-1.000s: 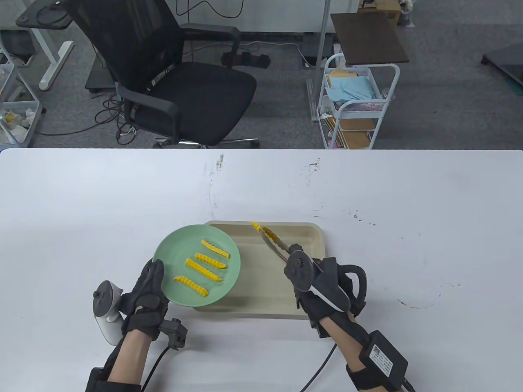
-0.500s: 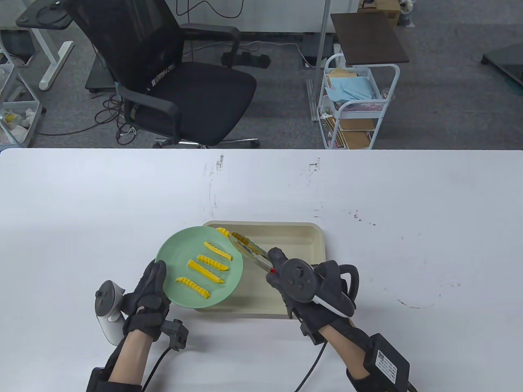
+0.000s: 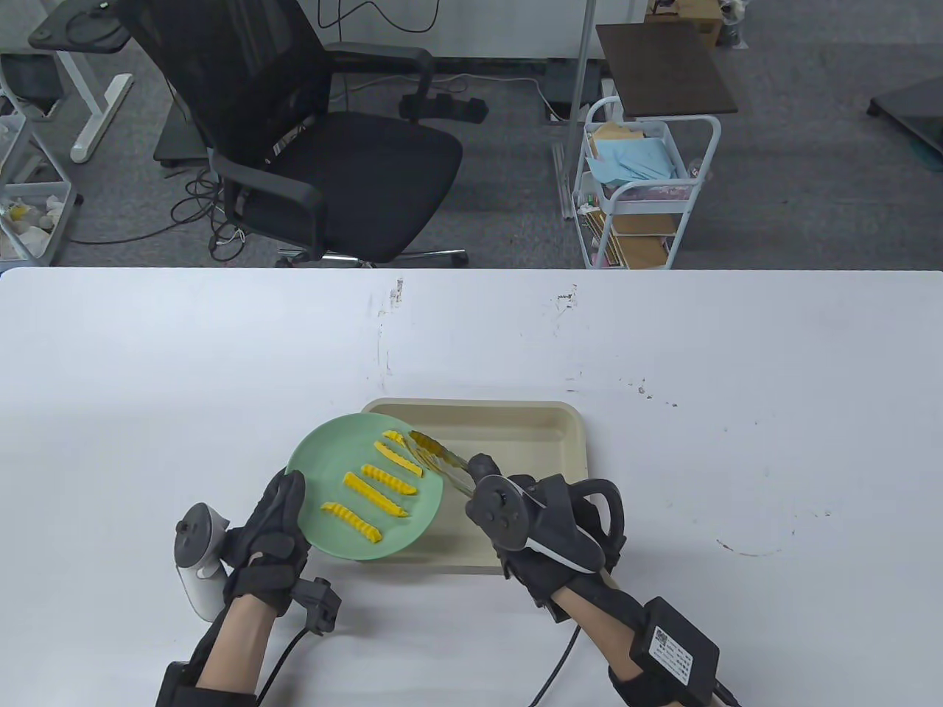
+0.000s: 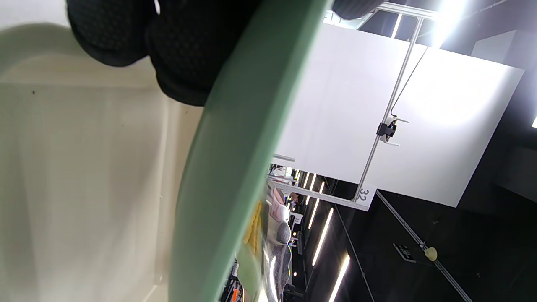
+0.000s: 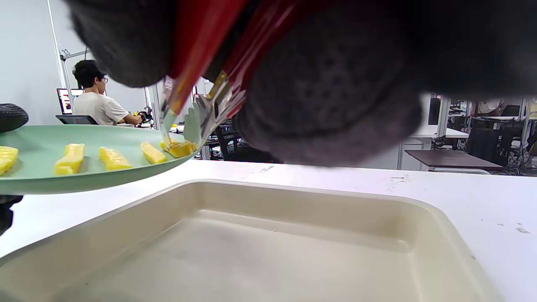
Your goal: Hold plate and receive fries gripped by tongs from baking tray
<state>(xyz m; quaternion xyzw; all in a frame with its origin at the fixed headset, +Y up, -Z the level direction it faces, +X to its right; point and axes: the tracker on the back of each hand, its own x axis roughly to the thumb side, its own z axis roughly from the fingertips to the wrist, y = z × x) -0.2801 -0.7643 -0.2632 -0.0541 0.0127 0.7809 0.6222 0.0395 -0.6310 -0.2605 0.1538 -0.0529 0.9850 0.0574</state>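
My left hand (image 3: 269,526) grips the near-left rim of a green plate (image 3: 324,460) and holds it above the left part of the beige baking tray (image 3: 567,449). Several yellow crinkle fries (image 3: 374,495) lie in a row on the plate. My right hand (image 3: 530,526) grips metal tongs (image 3: 442,458) with red handles (image 5: 197,37). The tong tips hold one fry (image 3: 393,437) over the plate's far right part; in the right wrist view this fry (image 5: 179,148) touches the plate (image 5: 84,176). The left wrist view shows the plate's edge (image 4: 235,159) and my fingers (image 4: 180,54) under it.
The tray's floor (image 5: 260,260) holds no fries in the right wrist view. The white table (image 3: 737,368) stretches around the tray. A black office chair (image 3: 309,147) and a white cart (image 3: 641,184) stand beyond the far edge.
My right hand carried the tongs and fry leftward from the tray's far edge onto the plate. The plate shifted slightly right and nearer.
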